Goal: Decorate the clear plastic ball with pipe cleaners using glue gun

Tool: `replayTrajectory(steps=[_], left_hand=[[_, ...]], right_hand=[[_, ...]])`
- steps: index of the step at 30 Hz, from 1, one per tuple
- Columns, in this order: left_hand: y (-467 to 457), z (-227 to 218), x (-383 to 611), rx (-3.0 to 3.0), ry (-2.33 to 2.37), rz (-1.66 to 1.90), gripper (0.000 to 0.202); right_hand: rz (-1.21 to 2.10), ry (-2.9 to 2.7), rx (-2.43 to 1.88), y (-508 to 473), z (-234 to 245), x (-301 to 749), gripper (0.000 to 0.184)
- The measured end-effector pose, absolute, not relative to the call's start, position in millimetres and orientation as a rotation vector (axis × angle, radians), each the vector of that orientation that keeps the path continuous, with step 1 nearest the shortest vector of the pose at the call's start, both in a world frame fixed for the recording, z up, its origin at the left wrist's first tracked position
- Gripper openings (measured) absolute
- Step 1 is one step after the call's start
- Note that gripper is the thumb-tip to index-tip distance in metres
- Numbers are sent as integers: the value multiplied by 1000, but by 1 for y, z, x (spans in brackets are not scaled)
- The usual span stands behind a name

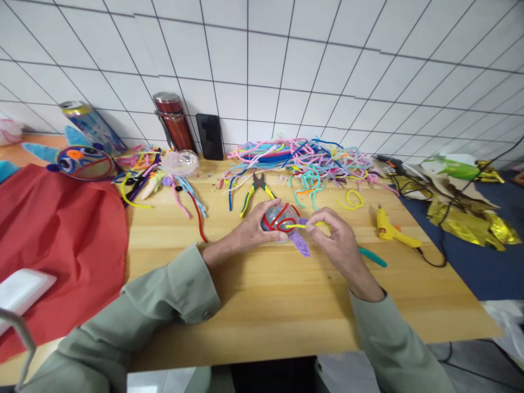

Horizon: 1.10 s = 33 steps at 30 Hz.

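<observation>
My left hand (260,226) is wrapped round a clear plastic ball (282,217) that has red pipe cleaner strips on it. Two purple pipe cleaner shapes (301,244) stick out from the ball's right side. Between thumb and fingers, my right hand (333,234) pinches a yellow pipe cleaner (295,226), whose end lies against the ball's surface. Just behind the ball are pliers (256,191) with yellow-green handles, lying with the handles spread. A teal strip (372,257) rests on the table by my right wrist.
Pipe cleaners (286,155) lie heaped along the wall. A yellow glue gun (395,230) with a cord is at right, near gold foil (462,224). At the back stand a red thermos (175,125), a phone (210,136) and a tilted can (94,128). Red cloth (69,234) covers the left.
</observation>
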<state>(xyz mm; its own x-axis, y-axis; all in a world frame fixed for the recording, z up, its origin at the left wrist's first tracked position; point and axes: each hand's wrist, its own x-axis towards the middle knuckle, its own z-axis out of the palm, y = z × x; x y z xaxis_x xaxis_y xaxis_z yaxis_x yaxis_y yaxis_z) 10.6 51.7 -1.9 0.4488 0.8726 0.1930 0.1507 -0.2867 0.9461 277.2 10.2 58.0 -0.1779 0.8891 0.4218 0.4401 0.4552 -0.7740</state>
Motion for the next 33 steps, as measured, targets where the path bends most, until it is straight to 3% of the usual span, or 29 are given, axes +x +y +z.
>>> replayTrajectory(steps=[18, 25, 33], left_hand=[[48, 5, 8, 1829, 882, 903, 114], [45, 15, 2, 1881, 833, 828, 98], [48, 14, -1, 1912, 815, 765, 92]], right_hand=[[447, -1914, -1138, 8, 55, 270, 12], [393, -1933, -1124, 10, 53, 271, 13], [351, -1953, -1084, 10, 50, 270, 14]])
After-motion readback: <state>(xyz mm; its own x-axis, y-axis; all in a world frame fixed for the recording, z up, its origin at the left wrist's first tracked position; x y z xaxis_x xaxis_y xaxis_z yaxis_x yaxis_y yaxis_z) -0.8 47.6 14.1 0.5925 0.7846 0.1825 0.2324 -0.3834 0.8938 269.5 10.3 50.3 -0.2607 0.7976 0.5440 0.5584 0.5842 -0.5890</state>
